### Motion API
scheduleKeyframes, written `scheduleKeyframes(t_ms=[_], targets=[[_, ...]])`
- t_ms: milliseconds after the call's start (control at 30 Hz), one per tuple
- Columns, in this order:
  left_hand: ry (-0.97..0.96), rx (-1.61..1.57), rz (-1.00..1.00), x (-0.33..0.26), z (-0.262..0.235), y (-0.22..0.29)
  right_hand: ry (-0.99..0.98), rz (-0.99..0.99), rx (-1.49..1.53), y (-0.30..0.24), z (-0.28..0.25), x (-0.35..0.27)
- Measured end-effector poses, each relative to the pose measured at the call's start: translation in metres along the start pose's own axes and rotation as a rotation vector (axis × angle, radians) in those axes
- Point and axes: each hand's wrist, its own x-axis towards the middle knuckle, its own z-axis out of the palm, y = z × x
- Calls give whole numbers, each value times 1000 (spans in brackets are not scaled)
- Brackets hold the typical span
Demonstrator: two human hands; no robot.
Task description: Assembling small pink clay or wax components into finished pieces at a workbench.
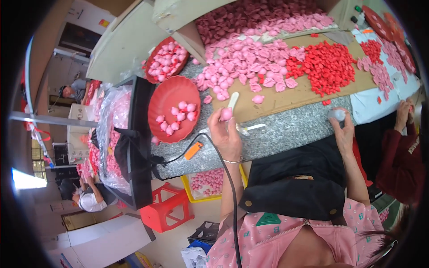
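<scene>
Left hand: the left hand (227,136) is raised above the near edge of the counter (286,129), its fingers closed around a small pink shell piece (226,114) that it holds at the fingertips.
Pink piece: it sits at the top of the left hand, just in front of a pale flat stick (233,100) that lies on the cardboard sheet (304,96).
Right hand: the right hand (343,129) rests at the counter edge, well apart to the right, closed over a small whitish round object (338,115); I cannot tell what this object is.
Key relation: the red dish (172,96) with a few finished pink pieces lies to the left of the left hand, near it; the right hand is much farther from this dish.
Supply: the big heap of pink shells (243,67) lies beyond the left hand, further onto the counter, and the heap of red shells (326,62) is beyond the right hand.
Nearer hand: for the pink heap and for the dish, the left hand is the nearer one.
Axis: the pale stick points away from the person, nearly in line with the left forearm.
Other: a black cable (210,147) runs across the counter edge beside the left wrist.
</scene>
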Motion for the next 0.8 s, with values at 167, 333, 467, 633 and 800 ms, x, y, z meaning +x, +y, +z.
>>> scheduleKeyframes(t_ms=[167, 333, 467, 633, 800], targets=[[188, 423, 198, 54, -30, -2, 7, 36, 9, -16, -8, -8], [255, 928, 293, 69, -27, -15, 36, 32, 10, -4, -20, 11], [12, 745, 248, 39, 42, -6, 23, -9, -2, 18, -31, 42], [-311, 488, 120, 11, 123, -4, 36, -41, 29, 36, -56, 67], [-657, 361, 141, 9, 196, -8, 30, -120, -35, 61, -87, 82]])
